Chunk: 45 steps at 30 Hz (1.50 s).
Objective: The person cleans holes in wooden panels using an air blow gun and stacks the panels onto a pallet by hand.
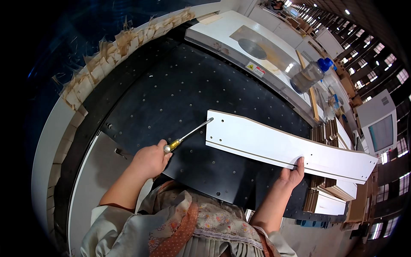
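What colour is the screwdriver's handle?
The handle is mostly yellow, as the head view shows.

Large workshop hall, receding to upper right: dark roof [361,23] dotted with small bright ceiling lights [347,12], row of glaring windows [402,76] down the right side, pale floor [317,240] visible at lower right. Foreground furniture: black worktable [171,98], top studded with small pale dots; white machine housing [214,32] along its far edge, warning labels [255,68] on front; white-cased monitor [380,132] farther right, screen lit. Upper left, a curved pale rim lined with ragged tan strips [92,68], dark blue behind it.
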Each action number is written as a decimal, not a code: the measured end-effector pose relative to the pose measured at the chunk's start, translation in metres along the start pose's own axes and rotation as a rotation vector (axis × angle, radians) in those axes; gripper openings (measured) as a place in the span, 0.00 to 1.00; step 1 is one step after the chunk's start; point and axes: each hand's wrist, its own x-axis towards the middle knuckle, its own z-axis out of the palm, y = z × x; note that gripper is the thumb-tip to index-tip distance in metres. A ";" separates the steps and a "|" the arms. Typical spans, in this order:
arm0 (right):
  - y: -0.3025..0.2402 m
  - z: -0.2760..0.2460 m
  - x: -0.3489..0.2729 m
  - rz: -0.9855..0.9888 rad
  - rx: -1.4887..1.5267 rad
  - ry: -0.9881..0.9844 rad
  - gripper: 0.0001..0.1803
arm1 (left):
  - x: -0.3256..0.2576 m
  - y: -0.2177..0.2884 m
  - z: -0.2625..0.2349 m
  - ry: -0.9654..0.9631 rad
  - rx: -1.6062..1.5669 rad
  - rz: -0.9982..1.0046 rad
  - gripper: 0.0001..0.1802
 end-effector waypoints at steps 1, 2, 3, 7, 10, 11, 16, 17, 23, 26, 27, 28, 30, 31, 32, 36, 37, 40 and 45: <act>-0.001 0.000 0.001 -0.014 -0.003 -0.011 0.24 | 0.000 0.000 0.000 -0.014 -0.007 -0.001 0.14; -0.001 0.000 0.001 -0.015 -0.004 -0.011 0.24 | -0.001 -0.001 -0.001 -0.028 -0.014 -0.002 0.14; -0.003 0.000 0.001 -0.013 -0.014 -0.011 0.24 | -0.001 -0.001 -0.004 -0.028 -0.016 -0.001 0.14; -0.008 -0.001 0.003 -0.052 -0.044 0.056 0.24 | -0.003 -0.018 -0.021 0.101 -0.059 -0.172 0.16; -0.018 -0.005 0.005 -0.021 0.006 0.081 0.23 | -0.003 -0.052 -0.036 0.426 -0.259 -0.272 0.12; -0.021 -0.003 0.005 -0.022 0.009 0.080 0.23 | -0.003 -0.071 -0.038 0.550 -0.290 -0.295 0.11; -0.035 0.005 0.004 -0.023 0.031 0.119 0.24 | -0.017 -0.185 -0.025 0.867 -0.417 -0.282 0.19; -0.039 0.006 0.004 -0.013 0.037 0.124 0.24 | -0.020 -0.205 -0.016 0.883 -0.480 -0.294 0.20; -0.064 0.006 0.011 -0.054 0.060 0.107 0.23 | -0.022 -0.222 0.001 0.924 -0.532 -0.249 0.21; -0.080 0.010 0.013 -0.021 0.058 0.003 0.22 | -0.022 -0.225 0.004 0.880 -0.581 -0.273 0.21; -0.085 0.013 0.014 -0.027 0.060 0.006 0.22 | -0.025 -0.223 0.004 0.849 -0.590 -0.263 0.21; -0.089 0.019 0.014 -0.056 0.019 0.024 0.20 | -0.026 -0.221 0.005 0.815 -0.598 -0.251 0.20; -0.095 0.029 0.014 -0.106 -0.074 0.013 0.19 | -0.028 -0.223 0.007 0.827 -0.611 -0.279 0.20; -0.103 0.027 0.021 -0.127 -0.127 -0.045 0.20 | -0.028 -0.223 0.008 0.843 -0.632 -0.306 0.20; -0.107 0.035 0.020 -0.159 -0.185 -0.125 0.20 | -0.025 -0.224 0.014 0.846 -0.511 -0.271 0.19; -0.121 0.080 0.003 -0.351 -0.402 -0.337 0.28 | -0.031 -0.221 0.030 0.889 -0.158 -0.308 0.19; -0.123 0.092 -0.005 -0.361 -0.402 -0.318 0.28 | -0.033 -0.223 0.036 0.910 -0.119 -0.363 0.20; -0.117 0.126 -0.023 -0.459 -0.556 -0.365 0.27 | -0.051 -0.223 0.077 1.045 -0.411 -0.474 0.20; -0.089 0.136 -0.026 -0.412 -0.656 -0.420 0.23 | -0.094 -0.182 0.152 0.794 -0.998 -0.244 0.16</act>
